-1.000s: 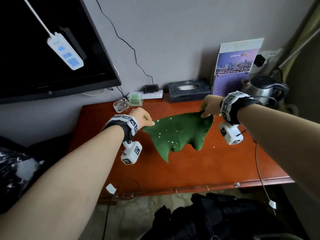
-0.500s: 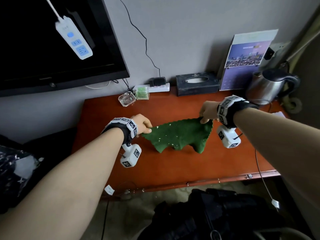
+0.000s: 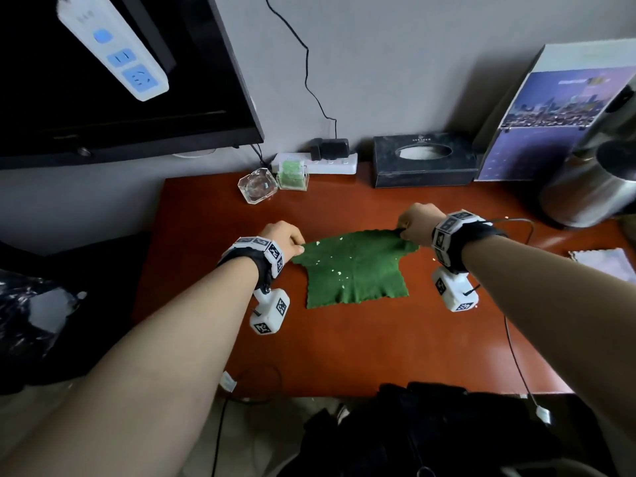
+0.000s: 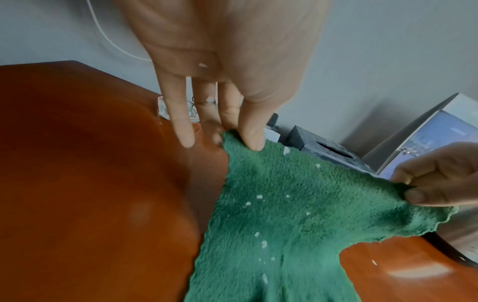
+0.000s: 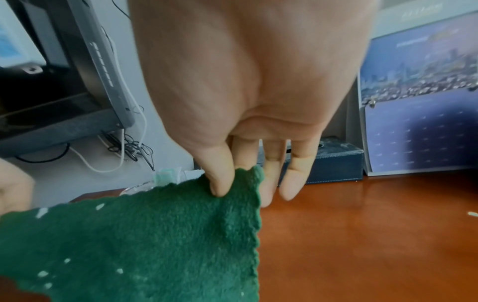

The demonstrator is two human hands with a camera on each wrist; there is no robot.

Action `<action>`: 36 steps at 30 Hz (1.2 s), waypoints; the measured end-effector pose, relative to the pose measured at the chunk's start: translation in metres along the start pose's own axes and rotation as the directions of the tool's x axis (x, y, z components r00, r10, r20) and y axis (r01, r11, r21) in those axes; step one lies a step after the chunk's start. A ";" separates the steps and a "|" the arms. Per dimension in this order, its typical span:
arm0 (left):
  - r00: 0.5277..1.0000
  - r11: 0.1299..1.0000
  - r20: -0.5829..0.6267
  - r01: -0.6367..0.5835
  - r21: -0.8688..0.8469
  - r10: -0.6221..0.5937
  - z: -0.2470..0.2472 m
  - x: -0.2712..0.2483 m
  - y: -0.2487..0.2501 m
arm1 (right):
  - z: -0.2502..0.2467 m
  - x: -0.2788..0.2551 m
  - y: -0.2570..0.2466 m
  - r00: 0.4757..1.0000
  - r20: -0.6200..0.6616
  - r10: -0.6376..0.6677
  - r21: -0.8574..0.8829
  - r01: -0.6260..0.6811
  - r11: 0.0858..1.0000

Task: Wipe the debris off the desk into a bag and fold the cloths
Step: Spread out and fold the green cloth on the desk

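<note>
A green fleecy cloth [image 3: 356, 268] dotted with small white crumbs is stretched over the red-brown desk [image 3: 344, 346]. My left hand [image 3: 284, 237] pinches its far left corner between thumb and finger; the wrist view shows the same pinch, left hand [image 4: 240, 139] on the cloth [image 4: 297, 214]. My right hand [image 3: 414, 223] pinches the far right corner, thumb on top, right hand [image 5: 227, 183] over the cloth [image 5: 155, 245]. The cloth's near edge lies on the desk. A second pale cloth [image 3: 604, 261] lies at the desk's right edge. A black plastic bag [image 3: 31, 315] sits left of the desk.
Along the back wall stand a glass ashtray [image 3: 258, 185], a small green box [image 3: 292, 174], a power strip [image 3: 327, 163], a dark tissue box [image 3: 425, 160], a calendar [image 3: 557, 115] and a steel kettle [image 3: 595, 187]. A monitor [image 3: 103, 74] hangs at left. A few crumbs [image 5: 472, 214] lie on the desk at right.
Both hands have lowered the cloth toward the desk and spread it; its near part now lies flat with a straight edge instead of hanging in a point. The view has moved closer.
</note>
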State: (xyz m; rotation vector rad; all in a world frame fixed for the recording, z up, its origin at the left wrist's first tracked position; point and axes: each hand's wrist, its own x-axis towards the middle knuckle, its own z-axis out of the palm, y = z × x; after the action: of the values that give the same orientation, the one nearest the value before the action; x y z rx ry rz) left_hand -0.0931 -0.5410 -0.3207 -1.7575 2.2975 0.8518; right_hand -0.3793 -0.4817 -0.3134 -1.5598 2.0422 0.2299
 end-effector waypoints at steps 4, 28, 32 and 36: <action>0.999 0.999 -0.035 0.040 0.002 -0.040 0.000 0.026 0.004 | -0.003 0.030 0.006 0.999 -0.017 -0.039 0.017 0.039 0.999; 0.945 0.968 0.212 -0.248 -0.032 0.249 0.038 0.102 0.147 | -0.013 0.058 0.002 0.995 -0.044 -0.091 0.332 0.100 0.938; 0.941 0.946 0.236 -0.282 0.162 0.241 0.035 0.104 0.149 | -0.007 0.050 0.013 0.997 -0.075 -0.024 0.532 0.060 0.845; 0.948 0.935 0.229 -0.272 0.229 0.220 0.022 0.095 0.147 | -0.002 0.045 0.015 0.999 -0.048 0.004 0.625 0.027 0.780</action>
State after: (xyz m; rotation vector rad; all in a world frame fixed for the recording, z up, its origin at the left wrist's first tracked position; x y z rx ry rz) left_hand -0.2633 -0.5865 -0.3270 -1.2364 2.3977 0.6885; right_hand -0.4012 -0.5155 -0.3377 -1.1516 1.8623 -0.4641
